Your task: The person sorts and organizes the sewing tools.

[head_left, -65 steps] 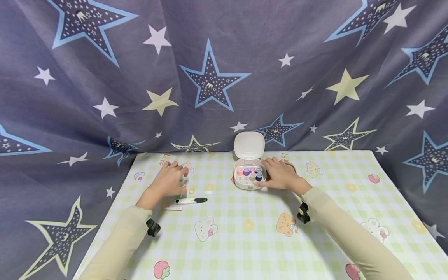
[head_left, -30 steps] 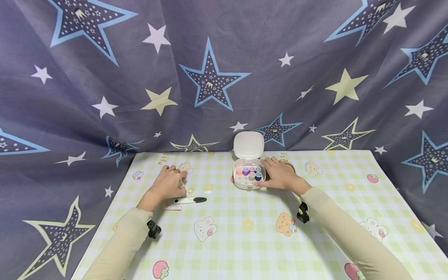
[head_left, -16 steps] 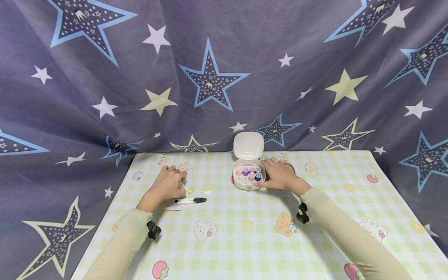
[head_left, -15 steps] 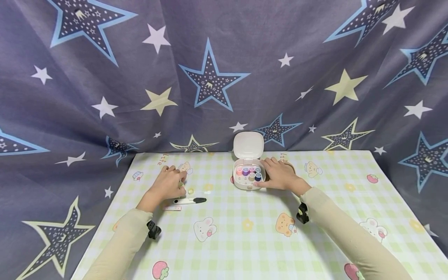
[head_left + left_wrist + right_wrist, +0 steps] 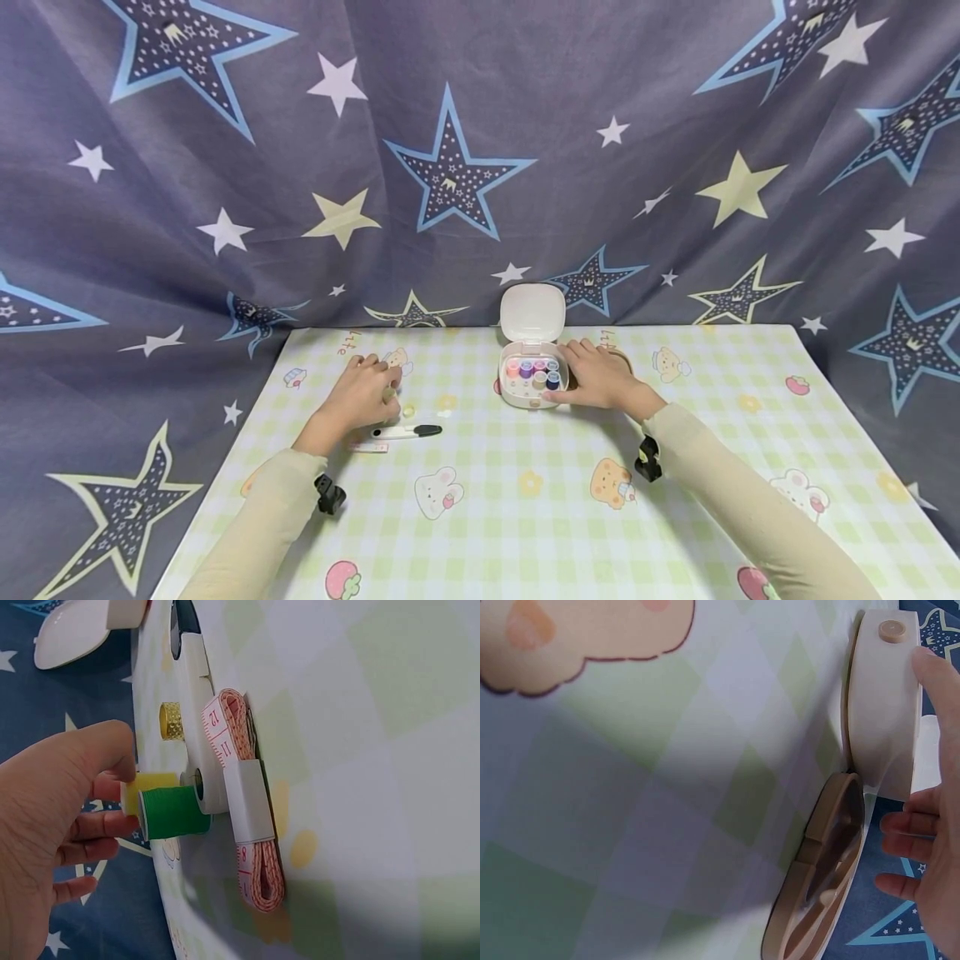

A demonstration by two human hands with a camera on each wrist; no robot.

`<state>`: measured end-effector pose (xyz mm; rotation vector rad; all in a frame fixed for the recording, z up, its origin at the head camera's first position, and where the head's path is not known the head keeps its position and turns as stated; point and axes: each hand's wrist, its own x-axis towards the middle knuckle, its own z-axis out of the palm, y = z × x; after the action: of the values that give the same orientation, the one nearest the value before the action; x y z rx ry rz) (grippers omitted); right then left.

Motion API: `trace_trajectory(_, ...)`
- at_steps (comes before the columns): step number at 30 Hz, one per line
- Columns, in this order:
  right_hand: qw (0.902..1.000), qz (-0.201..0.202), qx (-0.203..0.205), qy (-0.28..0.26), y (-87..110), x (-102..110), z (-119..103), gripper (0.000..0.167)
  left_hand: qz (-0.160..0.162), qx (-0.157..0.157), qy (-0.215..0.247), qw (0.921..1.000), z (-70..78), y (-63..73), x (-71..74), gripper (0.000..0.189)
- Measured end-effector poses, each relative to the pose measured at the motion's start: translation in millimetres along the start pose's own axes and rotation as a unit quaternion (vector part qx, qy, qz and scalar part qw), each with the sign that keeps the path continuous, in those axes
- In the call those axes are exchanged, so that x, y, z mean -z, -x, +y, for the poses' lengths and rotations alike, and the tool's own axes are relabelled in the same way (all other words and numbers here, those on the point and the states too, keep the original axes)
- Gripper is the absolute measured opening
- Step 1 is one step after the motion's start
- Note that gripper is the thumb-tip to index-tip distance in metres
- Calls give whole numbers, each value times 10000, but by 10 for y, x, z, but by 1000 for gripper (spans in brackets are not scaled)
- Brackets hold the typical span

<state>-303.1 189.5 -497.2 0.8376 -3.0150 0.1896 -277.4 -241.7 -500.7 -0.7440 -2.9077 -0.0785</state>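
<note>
My left hand (image 5: 362,392) pinches a yellow thread spool (image 5: 152,782) by its end at the table's left side. Touching it or very close stands a green thread spool (image 5: 176,813). Beside these lie a white thread snipper with a black cap (image 5: 406,431), a gold thimble (image 5: 171,721) and a folded tape measure (image 5: 244,799) in a white paper band. My right hand (image 5: 597,375) holds the right side of a white sewing box (image 5: 534,400), thumb at its front rim. The box's lid (image 5: 532,312) stands raised, and several coloured spools (image 5: 527,369) sit upright in its peg tray.
A brown compartment tray (image 5: 817,877) lies right of the box, mostly hidden behind my right hand in the head view. The checked tablecloth (image 5: 510,525) ends at a star-patterned curtain (image 5: 450,275) just behind the box.
Since the oldest frame my left hand has shifted slightly down and its fingers have drawn in at the spools. Over the last second both hands have stayed nearly still.
</note>
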Motion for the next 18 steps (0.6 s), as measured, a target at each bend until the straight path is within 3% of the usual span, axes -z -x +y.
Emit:
trace_trajectory(7, 10000, -7, 10, -8, 1, 0, -8, 105, 439, -201, 48, 9988, 2, -7, -25, 14)
trace_trajectory(18, 10000, 54, 43, -4, 7, -3, 2, 103, 840, -354, 160, 9957, 77, -85, 20, 13)
